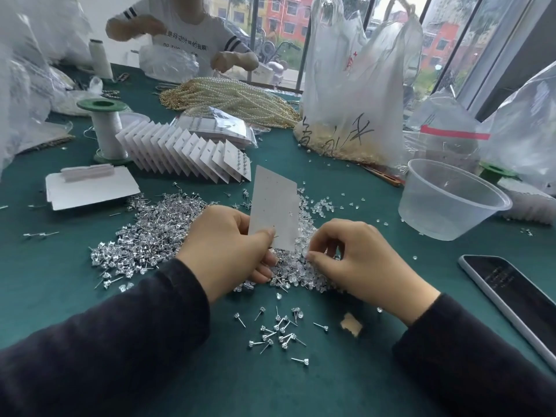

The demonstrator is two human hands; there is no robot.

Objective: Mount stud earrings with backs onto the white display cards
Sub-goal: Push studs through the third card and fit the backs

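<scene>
While pinched: card (274, 206) upright, long axis near-vertical.

A green-covered counter (331, 380) carries much clutter. At the right edge lies a dark-screened phone (511, 293), and beyond it a clear plastic bowl (448, 200) stands upright. A big translucent plastic bag (358, 94) with handwritten marks rises behind the bowl. A heap of pearl strands (228, 99) lies near the far side. At left stands a green-capped thread spool (105, 127). Another person in a white shirt (186, 28) sits across the counter.
</scene>
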